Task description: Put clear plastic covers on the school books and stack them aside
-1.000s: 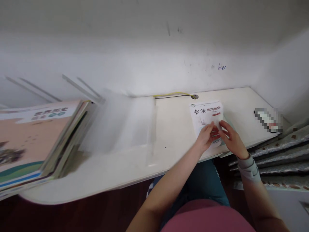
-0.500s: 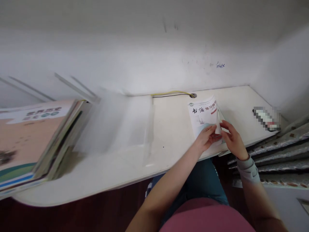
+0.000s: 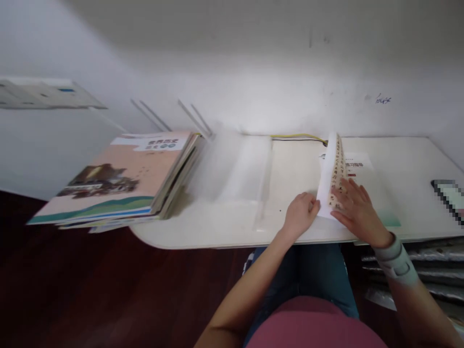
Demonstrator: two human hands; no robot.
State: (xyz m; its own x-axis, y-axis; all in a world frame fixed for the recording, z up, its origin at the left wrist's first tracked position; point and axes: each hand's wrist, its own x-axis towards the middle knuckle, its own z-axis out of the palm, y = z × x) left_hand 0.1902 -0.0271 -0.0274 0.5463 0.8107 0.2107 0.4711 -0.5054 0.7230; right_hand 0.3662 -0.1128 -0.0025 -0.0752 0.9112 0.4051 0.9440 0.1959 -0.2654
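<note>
A thin booklet (image 3: 362, 179) lies on the white desk, with Chinese title characters on the page at its right. Near its left side one leaf (image 3: 336, 169), printed with rows of brush characters, stands raised and curved. My left hand (image 3: 300, 215) is closed on the lower left edge of the booklet, thumb and fingers pinching the paper. My right hand (image 3: 357, 210), with a pale band on its wrist, lies over the lower part of the raised leaf. Its fingers are spread and touch the paper.
A stack of books (image 3: 145, 164) with a pink cover sits at the left, overhanging the desk (image 3: 210, 232). Clear plastic sheets (image 3: 235, 169) lie beside it. Yellow and black cables (image 3: 297, 137) run along the wall. A phone-like device (image 3: 449, 195) rests at the right.
The view has swung left. The booklet, with its front cover showing before, is now opened, with a leaf raised. My right hand has gone from bent fingers at its edge to spread over it.
</note>
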